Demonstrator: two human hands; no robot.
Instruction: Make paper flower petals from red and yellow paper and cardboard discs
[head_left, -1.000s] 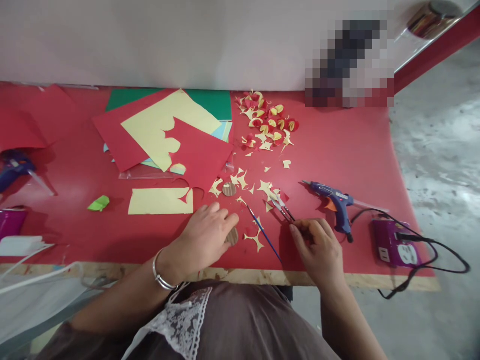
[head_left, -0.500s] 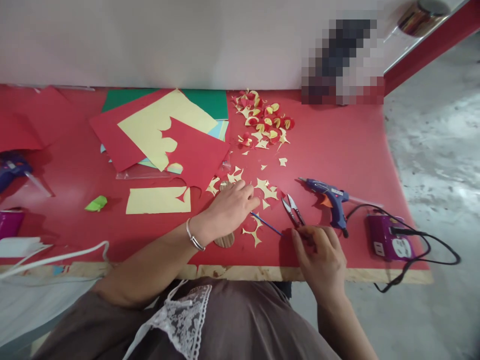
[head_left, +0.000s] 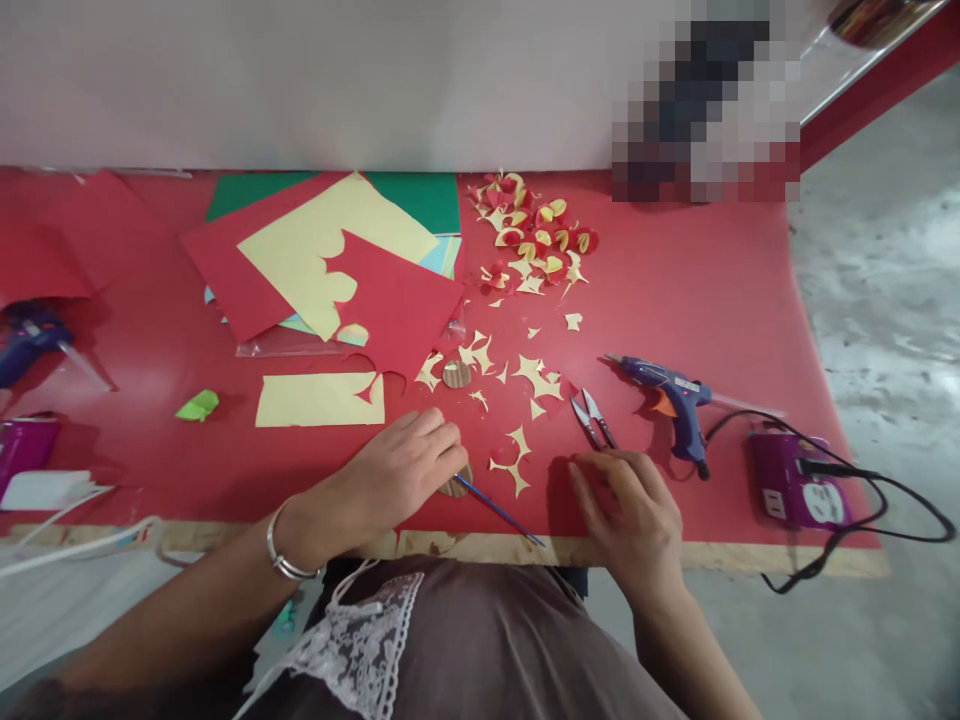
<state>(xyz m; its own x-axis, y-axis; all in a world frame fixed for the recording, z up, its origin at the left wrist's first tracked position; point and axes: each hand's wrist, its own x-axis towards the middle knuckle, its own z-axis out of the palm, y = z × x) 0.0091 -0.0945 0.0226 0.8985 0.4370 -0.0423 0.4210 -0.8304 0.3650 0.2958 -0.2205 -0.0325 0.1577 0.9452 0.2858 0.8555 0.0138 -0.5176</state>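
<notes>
My left hand (head_left: pixel 409 462) is closed on the upper end of a thin blue stick (head_left: pixel 501 508), whose far end slants down to the table's front edge. Under those fingers a brown striped oval piece (head_left: pixel 459 484) is partly covered. My right hand (head_left: pixel 630 505) rests with loosely bent fingers and the thumb apart, nothing visible in it. Just beyond its fingertips lie small thread snips (head_left: pixel 591 415), blades pointing away and handles partly hidden by the hand. Pale yellow paper scraps (head_left: pixel 511 462) lie between the hands. A second striped oval (head_left: pixel 456 374) sits farther back.
A blue glue gun (head_left: pixel 675 395) and a purple box (head_left: pixel 799 480) with a black cable are at right. Red and yellow paper petals (head_left: pixel 555 238) are heaped at the back. Coloured paper sheets (head_left: pixel 401 300), a yellow strip (head_left: pixel 319 400) and another glue gun (head_left: pixel 30 335) are leftward.
My left hand has drawn back toward me and left, bringing the blue stick along and uncovering the farther oval. My right hand has shifted slightly left; the snips lie still.
</notes>
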